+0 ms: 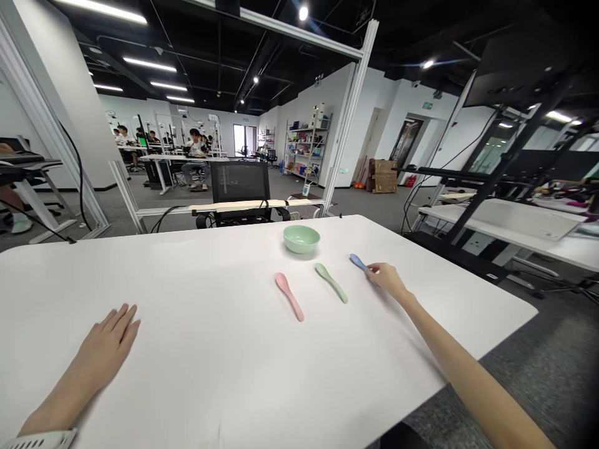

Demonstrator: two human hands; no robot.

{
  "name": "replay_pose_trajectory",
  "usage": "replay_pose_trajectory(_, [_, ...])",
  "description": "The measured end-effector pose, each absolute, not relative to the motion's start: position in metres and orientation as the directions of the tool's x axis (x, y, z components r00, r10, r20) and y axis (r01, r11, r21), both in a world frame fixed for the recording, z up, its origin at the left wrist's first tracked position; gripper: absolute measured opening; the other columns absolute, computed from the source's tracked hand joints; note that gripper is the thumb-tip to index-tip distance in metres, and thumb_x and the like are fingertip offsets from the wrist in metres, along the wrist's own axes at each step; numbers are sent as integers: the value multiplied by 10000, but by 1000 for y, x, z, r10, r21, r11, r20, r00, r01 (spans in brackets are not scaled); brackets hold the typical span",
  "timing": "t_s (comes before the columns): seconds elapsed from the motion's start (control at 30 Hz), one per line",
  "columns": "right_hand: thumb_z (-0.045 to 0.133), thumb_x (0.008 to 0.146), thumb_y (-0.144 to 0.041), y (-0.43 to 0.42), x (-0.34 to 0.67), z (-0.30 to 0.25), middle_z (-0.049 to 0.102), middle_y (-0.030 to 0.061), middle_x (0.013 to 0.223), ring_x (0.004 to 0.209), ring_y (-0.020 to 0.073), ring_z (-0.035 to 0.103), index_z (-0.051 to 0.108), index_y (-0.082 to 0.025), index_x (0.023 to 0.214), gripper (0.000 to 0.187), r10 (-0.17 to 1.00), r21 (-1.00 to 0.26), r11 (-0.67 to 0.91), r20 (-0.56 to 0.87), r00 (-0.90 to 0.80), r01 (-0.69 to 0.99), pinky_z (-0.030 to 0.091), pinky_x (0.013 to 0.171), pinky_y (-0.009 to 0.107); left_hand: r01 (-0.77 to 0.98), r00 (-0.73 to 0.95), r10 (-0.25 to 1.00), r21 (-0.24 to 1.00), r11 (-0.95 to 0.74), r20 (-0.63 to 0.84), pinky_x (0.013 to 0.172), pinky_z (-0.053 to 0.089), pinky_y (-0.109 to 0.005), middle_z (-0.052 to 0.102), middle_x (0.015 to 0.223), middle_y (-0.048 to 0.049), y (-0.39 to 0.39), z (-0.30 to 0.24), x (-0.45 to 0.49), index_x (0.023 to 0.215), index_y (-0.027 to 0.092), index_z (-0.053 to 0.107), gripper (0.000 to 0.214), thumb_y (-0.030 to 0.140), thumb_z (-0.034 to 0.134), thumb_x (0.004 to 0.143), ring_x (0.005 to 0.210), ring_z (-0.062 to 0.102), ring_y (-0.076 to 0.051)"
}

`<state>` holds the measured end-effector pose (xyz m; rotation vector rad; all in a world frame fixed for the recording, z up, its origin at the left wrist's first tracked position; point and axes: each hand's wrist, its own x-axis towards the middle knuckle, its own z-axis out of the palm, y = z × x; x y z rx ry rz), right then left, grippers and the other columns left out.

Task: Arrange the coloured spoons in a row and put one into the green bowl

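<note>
On the white table (196,299) stands a pale green bowl (301,239). In front of it lie a pink spoon (289,296) and a green spoon (331,282), side by side. Further right, a blue spoon (358,261) has its handle under the fingers of my right hand (386,278), which is closed on it. My left hand (108,340) lies flat on the table at the near left, fingers stretched out, holding nothing.
A black mesh chair (239,187) stands behind the table's far edge. An aluminium frame (346,118) rises around the table. A second desk and black stands are at the right. People sit at desks far back left.
</note>
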<state>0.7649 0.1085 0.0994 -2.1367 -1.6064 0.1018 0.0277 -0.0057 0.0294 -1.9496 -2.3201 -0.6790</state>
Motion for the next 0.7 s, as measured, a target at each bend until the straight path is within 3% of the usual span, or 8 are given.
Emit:
replay_pose_trajectory(0.07, [692,887,-307,107,763,102,835,128,1053,928,272,762,851,-175,996,234,920,-383,-232,213,330,894,515,778,308,948,-209,930,297,117,301,1253,414,-621,654,1572,-205,-6,30,28,1463,169,662,753,503,353,864,1562,509,-404])
replay_pose_trajectory(0.2, [657,940,-307,102,751,108,756,209,1279,1026,279,752,797,-121,1237,377,898,-332,-259,262,353,907,517,814,321,946,-223,933,292,138,282,1275,395,-589,590,1629,-228,-6,30,28,1503,102,619,828,557,288,896,1586,475,-404])
replay_pose_trajectory(0.27, [628,985,-334,98,738,111,761,181,1246,1025,265,746,765,-135,1285,385,924,-321,-201,253,289,925,512,832,316,946,-222,935,292,139,276,1279,387,-593,574,1638,-240,-6,30,28,1514,84,605,842,564,271,908,1590,468,-406])
replay_pose_trajectory(0.4, [596,1041,-447,88,699,112,799,108,1050,932,240,742,744,-171,1184,344,978,-370,-76,152,141,926,497,822,306,945,-218,940,296,137,261,1292,357,-613,544,1649,-263,-7,30,29,1527,32,579,861,550,244,928,1599,447,-421])
replay_pose_trajectory(0.53, [609,1035,-544,79,660,110,803,117,1024,904,246,747,681,-181,1139,384,990,-394,-97,56,130,914,466,727,299,943,-226,940,301,144,256,1295,355,-604,548,1652,-242,-7,31,30,1532,56,582,857,559,240,929,1601,448,-412])
replay_pose_trajectory(0.6, [622,1032,-530,77,646,110,802,126,1062,917,250,752,644,-195,1123,348,991,-378,-119,14,134,918,448,694,294,941,-233,937,305,150,259,1300,350,-600,559,1651,-222,-7,31,30,1532,88,589,837,560,253,928,1601,451,-403])
replay_pose_trajectory(0.7, [572,1063,-386,75,632,112,794,158,1117,978,272,755,597,-203,1071,184,988,-303,-151,-20,152,941,429,704,300,934,-230,941,329,140,250,1303,342,-610,536,1661,-253,-7,32,32,1530,46,579,850,555,266,927,1605,439,-419])
